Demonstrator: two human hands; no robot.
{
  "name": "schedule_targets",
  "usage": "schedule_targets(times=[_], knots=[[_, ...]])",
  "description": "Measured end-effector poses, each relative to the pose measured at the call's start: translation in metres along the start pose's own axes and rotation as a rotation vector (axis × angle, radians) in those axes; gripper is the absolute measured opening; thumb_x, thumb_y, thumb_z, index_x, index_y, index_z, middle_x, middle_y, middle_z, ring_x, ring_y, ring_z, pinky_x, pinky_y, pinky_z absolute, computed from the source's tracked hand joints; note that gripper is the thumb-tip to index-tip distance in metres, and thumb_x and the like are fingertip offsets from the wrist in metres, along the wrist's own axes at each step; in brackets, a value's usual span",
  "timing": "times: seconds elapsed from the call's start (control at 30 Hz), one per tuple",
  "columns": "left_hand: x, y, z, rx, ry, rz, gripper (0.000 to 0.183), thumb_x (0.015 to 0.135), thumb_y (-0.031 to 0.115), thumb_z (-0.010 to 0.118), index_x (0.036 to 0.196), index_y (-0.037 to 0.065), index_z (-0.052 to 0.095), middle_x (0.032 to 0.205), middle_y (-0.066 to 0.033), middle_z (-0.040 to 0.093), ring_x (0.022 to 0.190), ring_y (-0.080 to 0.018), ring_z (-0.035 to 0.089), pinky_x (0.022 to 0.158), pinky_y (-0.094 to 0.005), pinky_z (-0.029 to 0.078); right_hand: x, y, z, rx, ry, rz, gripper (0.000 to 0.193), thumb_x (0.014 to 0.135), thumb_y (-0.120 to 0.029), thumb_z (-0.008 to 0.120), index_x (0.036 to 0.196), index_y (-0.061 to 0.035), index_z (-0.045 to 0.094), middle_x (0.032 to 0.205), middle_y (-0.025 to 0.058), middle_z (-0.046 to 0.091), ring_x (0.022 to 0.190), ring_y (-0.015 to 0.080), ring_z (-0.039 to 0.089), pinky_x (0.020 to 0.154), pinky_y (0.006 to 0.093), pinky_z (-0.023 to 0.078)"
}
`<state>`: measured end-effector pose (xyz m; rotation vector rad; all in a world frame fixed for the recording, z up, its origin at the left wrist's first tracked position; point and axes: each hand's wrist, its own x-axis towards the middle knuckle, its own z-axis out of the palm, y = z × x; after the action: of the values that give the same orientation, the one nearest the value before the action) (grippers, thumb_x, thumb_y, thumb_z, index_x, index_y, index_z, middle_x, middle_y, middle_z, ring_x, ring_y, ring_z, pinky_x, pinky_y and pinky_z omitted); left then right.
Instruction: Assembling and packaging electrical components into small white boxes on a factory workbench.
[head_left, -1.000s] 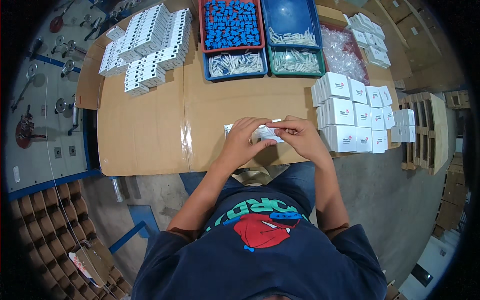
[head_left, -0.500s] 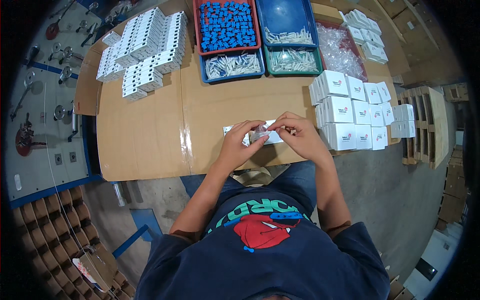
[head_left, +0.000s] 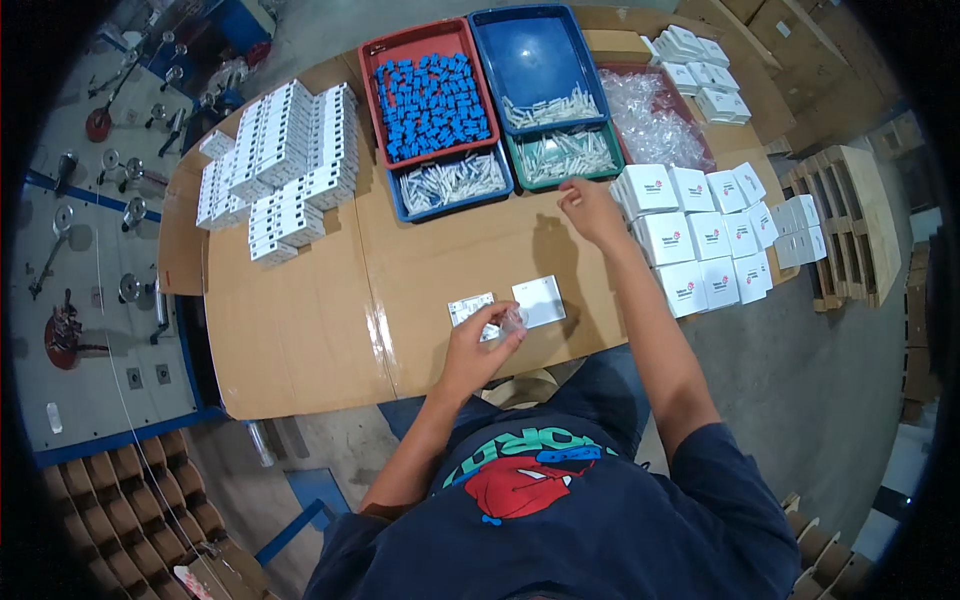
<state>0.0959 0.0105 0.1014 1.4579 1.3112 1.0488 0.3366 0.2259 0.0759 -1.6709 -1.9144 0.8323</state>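
My left hand (head_left: 478, 345) is closed on a small clear plastic bag (head_left: 514, 322), low over the near edge of the cardboard-covered table. Partly behind that hand lies a white printed piece (head_left: 470, 306). Just right of the bag is a plain white flat piece (head_left: 540, 300), perhaps part of a small box. My right hand (head_left: 592, 210) is stretched forward, just short of the green tray (head_left: 570, 183) of small white sticks. Its fingers are curled together, and whatever may be between them is hidden.
Blue clips fill a red tray (head_left: 372, 100); white sticks lie in two blue trays (head_left: 530, 60) (head_left: 408, 208). Clear bags (head_left: 655, 115) fill a bin at the back right. White boxes (head_left: 665, 238) are stacked to the right, more white boxes (head_left: 290, 150) at the left. A wooden pallet (head_left: 850, 230) stands beyond.
My right hand has left the plastic bag and moved forward to the green tray. My left hand still holds the bag. The head view has shifted and turned slightly.
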Motion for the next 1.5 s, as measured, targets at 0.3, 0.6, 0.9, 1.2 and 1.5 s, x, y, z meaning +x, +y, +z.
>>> schedule_targets(times=[0.3, 0.6, 0.9, 1.2, 1.5], knots=[[-0.015, 0.004, -0.008, 0.019, -0.032, 0.001, 0.038, 0.089, 0.015, 0.081, 0.124, 0.003, 0.07, 0.111, -0.0109, 0.076, 0.099, -0.0203, 0.071, 0.091, -0.034, 0.055, 0.098, 0.025, 0.026, -0.383, 0.225, -0.025, 0.02, 0.089, -0.011, 0.063, 0.107, -0.0134, 0.073, 0.096, 0.0136, 0.076, 0.094, 0.0352, 0.073, 0.08, 0.0485, 0.056], [-0.011, 0.006, -0.011, 0.018, -0.052, -0.043, 0.037, 0.09, 0.016, 0.08, 0.124, 0.004, 0.07, 0.109, -0.0108, 0.076, 0.099, -0.0195, 0.071, 0.091, -0.0338, 0.055, 0.13, 0.04, 0.038, -0.524, 0.103, -0.046, 0.018, 0.087, -0.011, 0.064, 0.1, -0.0152, 0.077, 0.105, 0.0142, 0.071, 0.101, 0.0352, 0.071, 0.083, 0.05, 0.057], [-0.006, 0.001, -0.009, 0.033, -0.063, -0.017, 0.037, 0.09, 0.011, 0.081, 0.123, 0.002, 0.07, 0.106, -0.0098, 0.076, 0.099, -0.0176, 0.071, 0.091, -0.0325, 0.055, 0.133, 0.053, 0.033, -0.574, 0.092, -0.123, 0.01, 0.09, -0.014, 0.065, 0.096, -0.0111, 0.071, 0.103, 0.0142, 0.07, 0.098, 0.0371, 0.07, 0.081, 0.0508, 0.057], [-0.013, -0.017, -0.001, 0.025, 0.01, -0.049, 0.041, 0.089, 0.018, 0.081, 0.125, 0.004, 0.069, 0.112, -0.0115, 0.076, 0.101, -0.0219, 0.072, 0.091, -0.0356, 0.056, 0.097, 0.036, 0.023, -0.162, 0.256, -0.042, 0.019, 0.092, -0.021, 0.07, 0.103, -0.0059, 0.067, 0.096, 0.0169, 0.074, 0.093, 0.0386, 0.072, 0.08, 0.0486, 0.056], [0.016, -0.007, -0.002, 0.028, 0.203, -0.03, 0.042, 0.087, 0.018, 0.083, 0.125, 0.006, 0.069, 0.107, -0.0122, 0.073, 0.097, -0.0235, 0.07, 0.087, -0.0359, 0.055, -0.028, 0.012, 0.003, 0.375, 0.103, 0.051, 0.021, 0.094, -0.014, 0.075, 0.112, -0.0033, 0.075, 0.092, 0.0048, 0.075, 0.074, 0.0111, 0.066, 0.068, 0.0267, 0.05]])
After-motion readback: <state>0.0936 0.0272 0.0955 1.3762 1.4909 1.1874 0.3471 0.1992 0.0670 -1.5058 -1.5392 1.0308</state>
